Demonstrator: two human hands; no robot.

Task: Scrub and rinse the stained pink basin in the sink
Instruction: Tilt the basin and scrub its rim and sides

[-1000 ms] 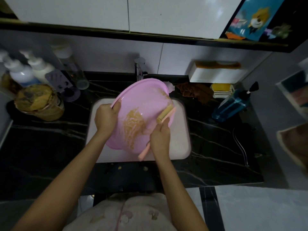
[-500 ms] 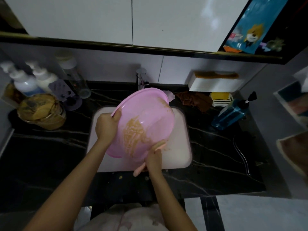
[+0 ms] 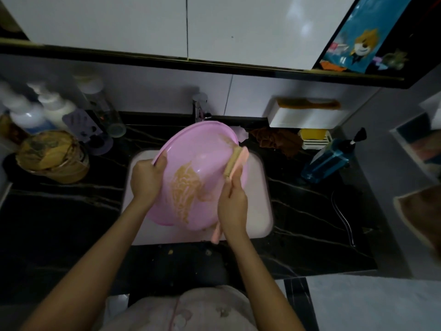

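The left hand (image 3: 145, 177) grips the left rim of the pink basin (image 3: 198, 149), thumb hooked over the edge to the inside and the other fingers curled behind it. The right hand (image 3: 232, 204) is wrapped round the handle of a pink scrub brush (image 3: 236, 161). The brush's pale bristle head lies against the basin's inner wall near the upper right rim, and the handle's tail end pokes out below the hand. The basin is held tilted above the white sink (image 3: 261, 211), its opening turned toward the person. An orange-brown stain (image 3: 185, 187) is streaked across its bottom, with a thinner smear beside the brush head. The faucet (image 3: 199, 107) stands just behind the basin. The sink is set into a black veined tabletop (image 3: 71, 211). To the right lie a brown cloth (image 3: 276, 139) and a blue pump bottle (image 3: 329, 161), tipped on its side. To the left are a wrapped jar (image 3: 52, 156) and white pump bottles (image 3: 28, 113) near the wall.
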